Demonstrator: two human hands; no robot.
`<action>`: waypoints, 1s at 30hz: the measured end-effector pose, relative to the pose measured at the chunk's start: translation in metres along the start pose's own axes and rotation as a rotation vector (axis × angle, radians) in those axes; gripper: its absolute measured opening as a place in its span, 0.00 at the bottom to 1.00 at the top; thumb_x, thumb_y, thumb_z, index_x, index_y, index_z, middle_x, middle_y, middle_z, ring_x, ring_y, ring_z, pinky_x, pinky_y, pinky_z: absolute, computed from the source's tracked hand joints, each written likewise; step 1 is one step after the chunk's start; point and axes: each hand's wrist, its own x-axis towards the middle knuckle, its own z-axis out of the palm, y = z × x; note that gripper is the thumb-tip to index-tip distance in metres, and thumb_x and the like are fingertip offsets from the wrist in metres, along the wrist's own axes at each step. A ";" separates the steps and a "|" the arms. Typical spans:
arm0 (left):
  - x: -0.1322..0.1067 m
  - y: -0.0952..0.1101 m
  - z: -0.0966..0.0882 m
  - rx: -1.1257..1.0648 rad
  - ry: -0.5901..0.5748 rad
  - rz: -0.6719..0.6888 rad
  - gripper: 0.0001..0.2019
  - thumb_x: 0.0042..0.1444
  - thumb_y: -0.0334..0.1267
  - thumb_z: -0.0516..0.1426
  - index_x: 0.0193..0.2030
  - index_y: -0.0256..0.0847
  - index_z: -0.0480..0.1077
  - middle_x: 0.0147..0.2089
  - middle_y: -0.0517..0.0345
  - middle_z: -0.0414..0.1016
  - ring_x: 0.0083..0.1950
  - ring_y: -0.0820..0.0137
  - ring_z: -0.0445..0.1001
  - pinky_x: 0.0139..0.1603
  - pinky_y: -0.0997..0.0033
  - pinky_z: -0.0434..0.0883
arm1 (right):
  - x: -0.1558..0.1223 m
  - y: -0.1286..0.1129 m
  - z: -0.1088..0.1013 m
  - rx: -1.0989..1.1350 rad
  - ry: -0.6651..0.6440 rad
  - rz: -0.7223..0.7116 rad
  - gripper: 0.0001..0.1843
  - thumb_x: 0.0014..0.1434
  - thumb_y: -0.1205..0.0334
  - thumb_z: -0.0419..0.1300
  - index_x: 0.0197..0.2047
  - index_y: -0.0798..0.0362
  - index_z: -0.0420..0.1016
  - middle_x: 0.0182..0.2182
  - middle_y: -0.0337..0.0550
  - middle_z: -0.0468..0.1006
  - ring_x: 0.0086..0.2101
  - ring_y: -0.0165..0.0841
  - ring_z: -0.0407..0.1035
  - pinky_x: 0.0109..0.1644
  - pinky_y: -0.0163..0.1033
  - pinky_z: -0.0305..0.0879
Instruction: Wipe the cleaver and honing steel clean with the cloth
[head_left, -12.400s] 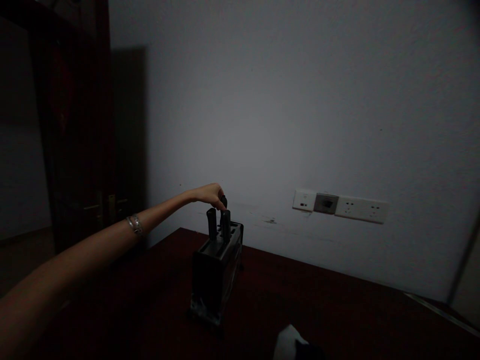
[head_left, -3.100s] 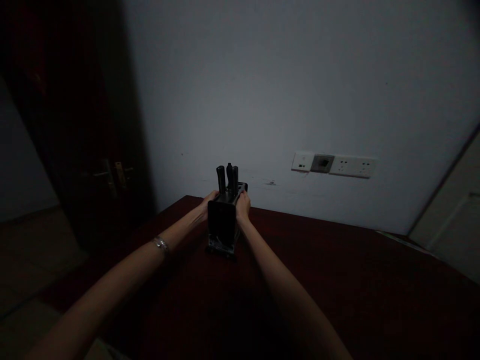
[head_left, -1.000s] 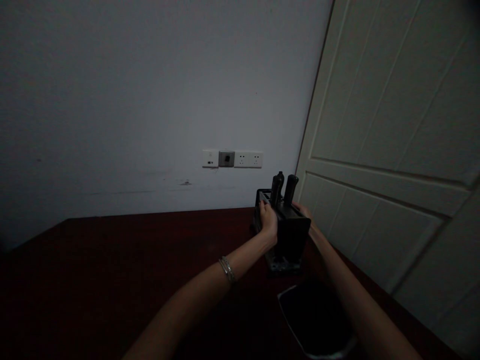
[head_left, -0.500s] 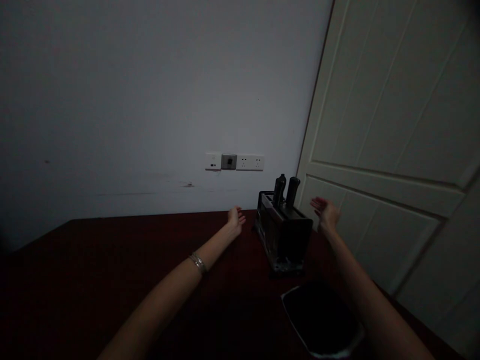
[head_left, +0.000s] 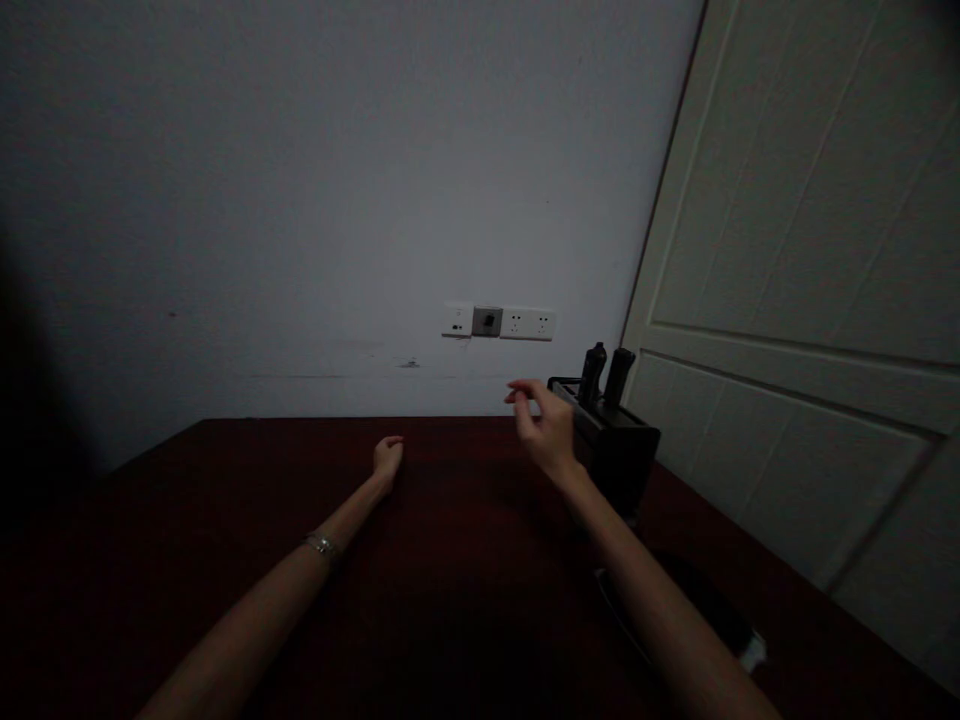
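Low over the dark red tabletop (head_left: 450,500), my left hand (head_left: 388,459) is loosely closed, with nothing visible in it. A metal bracelet (head_left: 322,545) circles that wrist. My right hand (head_left: 546,425) is raised with bent fingers apart, holding nothing I can see. It overlaps the left side of a black block-shaped holder (head_left: 626,455); whether it touches the holder cannot be told. Two black handles, a left handle (head_left: 592,372) and a right handle (head_left: 619,378), stick up from its top. My right forearm partly hides a dark flat item with a pale edge (head_left: 752,652).
A row of wall sockets (head_left: 527,323) is set in the pale wall (head_left: 337,200) behind the table. To the right stands a cream panelled door (head_left: 780,250). The light is dim, so the table's near part is hard to make out.
My right hand has swung left from the holder's far side to in front of its left side. My left hand has moved left, away from the holder, and its fingers have curled. The view has shifted left.
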 end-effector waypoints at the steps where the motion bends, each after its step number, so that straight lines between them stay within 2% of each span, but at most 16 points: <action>1: 0.000 -0.003 -0.010 0.035 -0.027 0.021 0.15 0.58 0.40 0.52 0.50 0.37 0.64 0.50 0.50 0.66 0.46 0.66 0.69 0.45 0.59 0.69 | -0.009 0.003 0.021 -0.085 -0.187 0.036 0.16 0.59 0.62 0.44 0.44 0.54 0.69 0.39 0.47 0.76 0.41 0.35 0.69 0.48 0.39 0.60; 4: -0.002 -0.008 -0.036 0.124 -0.143 0.084 0.13 0.58 0.40 0.52 0.48 0.37 0.65 0.50 0.51 0.67 0.47 0.67 0.69 0.47 0.59 0.68 | -0.036 0.018 0.076 -0.139 -0.382 0.081 0.16 0.57 0.63 0.48 0.45 0.56 0.71 0.43 0.49 0.75 0.45 0.36 0.67 0.51 0.38 0.57; 6: -0.005 -0.011 -0.048 0.166 -0.214 0.138 0.09 0.57 0.37 0.54 0.42 0.37 0.69 0.48 0.52 0.69 0.49 0.66 0.68 0.51 0.58 0.65 | -0.053 0.029 0.105 -0.175 -0.472 0.143 0.17 0.58 0.63 0.46 0.47 0.58 0.70 0.45 0.52 0.74 0.46 0.37 0.66 0.52 0.38 0.56; 8: -0.008 -0.015 -0.053 0.205 -0.273 0.195 0.03 0.51 0.30 0.57 0.33 0.39 0.71 0.46 0.53 0.72 0.54 0.65 0.66 0.56 0.63 0.60 | -0.068 0.040 0.126 -0.219 -0.538 0.216 0.19 0.60 0.62 0.45 0.49 0.61 0.68 0.49 0.56 0.72 0.50 0.38 0.63 0.55 0.41 0.52; 11: -0.012 -0.021 -0.053 0.266 -0.332 0.274 0.10 0.43 0.22 0.58 0.28 0.42 0.72 0.47 0.55 0.73 0.60 0.64 0.60 0.61 0.70 0.52 | -0.086 0.056 0.146 -0.277 -0.611 0.304 0.21 0.61 0.60 0.45 0.53 0.62 0.65 0.55 0.58 0.65 0.56 0.41 0.55 0.59 0.48 0.46; 17: -0.012 -0.032 -0.050 0.433 -0.408 0.370 0.10 0.46 0.26 0.57 0.35 0.41 0.72 0.55 0.51 0.67 0.64 0.64 0.53 0.63 0.65 0.48 | -0.098 0.078 0.161 -0.333 -0.706 0.372 0.21 0.60 0.53 0.51 0.53 0.55 0.63 0.56 0.49 0.62 0.56 0.42 0.55 0.59 0.57 0.46; 20: -0.008 -0.036 -0.051 0.550 -0.438 0.418 0.10 0.51 0.31 0.56 0.42 0.39 0.70 0.58 0.50 0.63 0.64 0.62 0.52 0.63 0.57 0.48 | -0.098 0.083 0.164 -0.349 -0.720 0.366 0.21 0.59 0.53 0.51 0.53 0.55 0.63 0.57 0.49 0.62 0.56 0.42 0.55 0.59 0.57 0.47; 23: -0.005 -0.039 -0.050 0.683 -0.473 0.489 0.14 0.56 0.37 0.54 0.49 0.37 0.66 0.59 0.49 0.60 0.60 0.60 0.57 0.59 0.48 0.53 | -0.099 0.085 0.165 -0.362 -0.728 0.355 0.21 0.60 0.54 0.52 0.53 0.55 0.63 0.56 0.49 0.62 0.55 0.42 0.56 0.58 0.57 0.49; 30: -0.001 -0.042 -0.049 0.952 -0.501 0.645 0.17 0.58 0.40 0.52 0.53 0.39 0.62 0.57 0.49 0.61 0.55 0.61 0.63 0.53 0.51 0.62 | -0.100 0.088 0.167 -0.373 -0.758 0.364 0.24 0.60 0.52 0.50 0.55 0.54 0.61 0.58 0.49 0.59 0.57 0.42 0.53 0.59 0.57 0.45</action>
